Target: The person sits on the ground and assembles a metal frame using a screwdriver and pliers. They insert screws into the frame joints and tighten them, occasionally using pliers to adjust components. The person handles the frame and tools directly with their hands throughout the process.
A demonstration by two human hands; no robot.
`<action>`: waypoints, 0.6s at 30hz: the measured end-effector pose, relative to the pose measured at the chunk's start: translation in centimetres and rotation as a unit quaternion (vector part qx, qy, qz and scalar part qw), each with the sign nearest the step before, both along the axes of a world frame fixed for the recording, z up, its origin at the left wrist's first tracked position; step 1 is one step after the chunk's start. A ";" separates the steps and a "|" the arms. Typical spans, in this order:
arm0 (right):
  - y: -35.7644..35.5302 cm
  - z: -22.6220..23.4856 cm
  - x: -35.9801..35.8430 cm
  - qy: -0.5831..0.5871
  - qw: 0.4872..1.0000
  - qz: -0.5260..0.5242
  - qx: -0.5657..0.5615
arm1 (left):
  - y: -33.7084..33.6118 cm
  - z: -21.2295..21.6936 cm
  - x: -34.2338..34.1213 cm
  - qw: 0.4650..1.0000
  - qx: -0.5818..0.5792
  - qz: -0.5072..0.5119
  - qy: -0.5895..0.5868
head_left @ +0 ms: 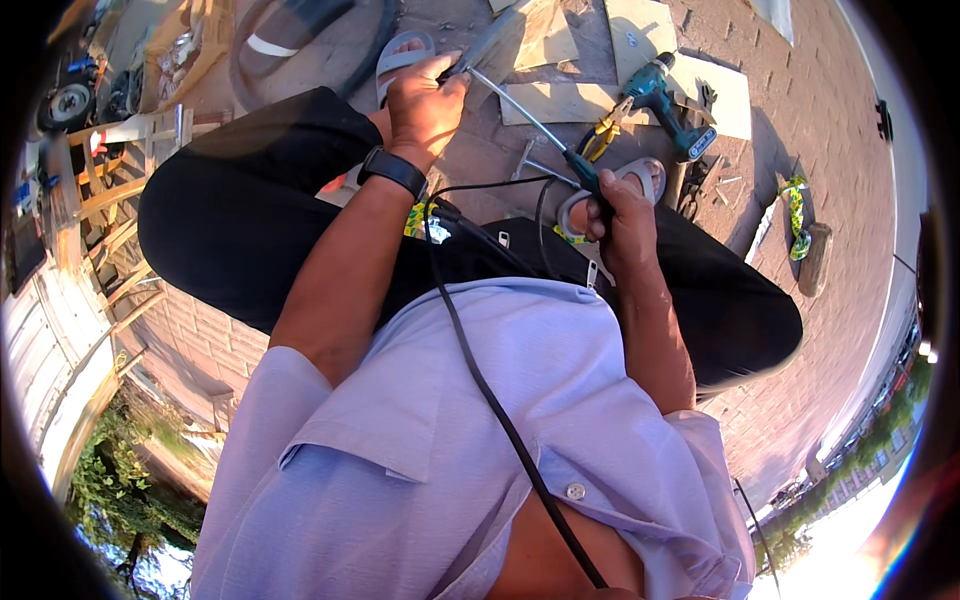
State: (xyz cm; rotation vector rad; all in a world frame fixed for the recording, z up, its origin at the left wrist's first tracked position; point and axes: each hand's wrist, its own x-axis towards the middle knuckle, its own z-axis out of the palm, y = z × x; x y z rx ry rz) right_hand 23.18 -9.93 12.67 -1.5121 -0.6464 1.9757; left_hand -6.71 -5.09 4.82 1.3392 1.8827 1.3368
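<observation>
My right hand [628, 218] is closed round the dark green handle of a long screwdriver [522, 113]. Its thin metal shaft slants up and left toward my left hand [424, 108]. My left hand is closed beside the shaft's tip, thumb and finger together at the end of a greyish board [497, 45]; what it grips is hidden. Below the shaft lies a bare metal rod with a crosspiece [545, 167]. Yellow-and-black pliers [604, 132] lie just beyond my right hand, next to a teal cordless drill [656, 98].
Light wooden boards [560, 103] lie on the brick paving, with small tools [707, 95] at their right. A yellow-green patterned strap [796, 215] lies by a wooden block [816, 260]. A tyre [238, 62] is at far left. A black cable [470, 365] runs down my shirt.
</observation>
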 end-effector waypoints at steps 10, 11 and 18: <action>-0.6 -2.4 0.0 -0.258 0.915 0.062 0.303 | 0.2 0.3 0.0 0.989 0.067 0.000 0.129; -0.5 -2.1 -0.1 -0.225 0.937 0.057 0.260 | 0.2 0.1 -0.2 0.988 0.073 -0.001 0.139; -0.3 -1.6 -0.3 -0.067 0.984 0.015 0.165 | 0.2 0.6 0.0 0.995 0.049 -0.006 0.090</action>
